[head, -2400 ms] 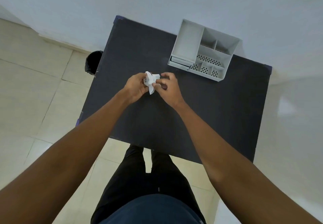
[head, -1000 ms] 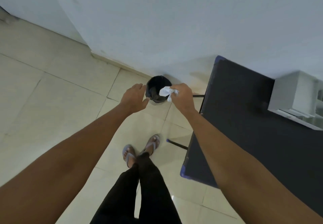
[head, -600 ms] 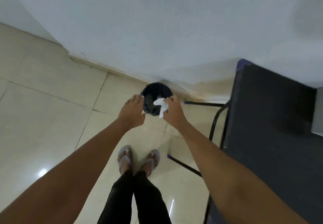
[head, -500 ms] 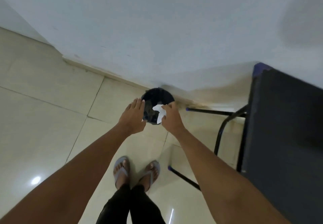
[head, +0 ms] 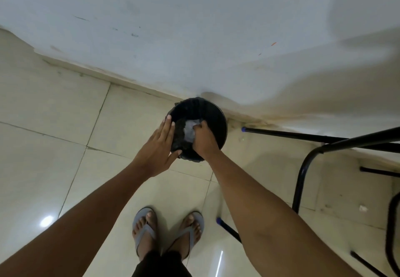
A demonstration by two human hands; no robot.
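Observation:
A round black bin (head: 217, 123) stands on the tiled floor against the wall. A crumpled white paper (head: 188, 129) is low inside its mouth, blurred and dim. My right hand (head: 204, 139) reaches down into the bin, its curled fingertips on the paper's right edge. My left hand (head: 159, 147) hovers flat over the bin's left rim with its fingers straight, holding nothing. Both forearms stretch down from the bottom of the view.
The black metal table legs (head: 303, 181) with blue end caps stand to the right of the bin. The pale wall (head: 194, 38) runs directly behind it. My feet in grey sandals (head: 166, 231) stand on the glossy tiles just short of the bin.
I turned from the table to the bin with the paper in my right hand. That hand has since dropped into the bin's mouth, and the left hand has followed beside it.

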